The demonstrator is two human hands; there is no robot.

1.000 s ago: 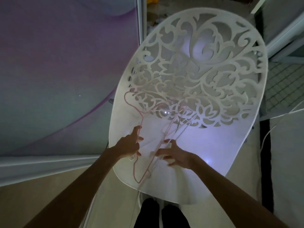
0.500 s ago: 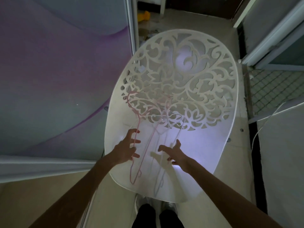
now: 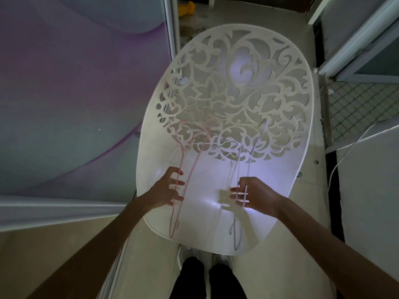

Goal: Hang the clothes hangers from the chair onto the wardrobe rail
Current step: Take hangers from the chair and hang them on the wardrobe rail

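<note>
Hands are seen low over the near part of a white chair (image 3: pixel 280 182), one on each side. The left hand (image 3: pixel 167 188) has its fingers curled around the thin bars of a pink hanger (image 3: pixel 182 169). The right hand (image 3: pixel 255 194) has its fingers curled around the bars of pale lilac hangers (image 3: pixel 237 238); how many are held there cannot be told.

Both sets are slim wire-like frames. The pink hanger is laid lengthwise on the seat, its wide end reaching onto the pierced scrollwork of the backrest at the far left and its narrow end near the seat's near edge. The lilac hangers are laid the same way to its right, well apart from it, with the narrow end just at the near rim.

The chair is an oval shell, smooth where the hangers lie and cut into leafy scrolls further away. A bright spot of light falls on the seat between and beside the hands.

Pale floor is seen around the chair. To the left a purple and grey panel (image 3: pixel 64 104) stands close by. To the right a white cable (image 3: pixel 354 145) is seen across the floor.
</note>
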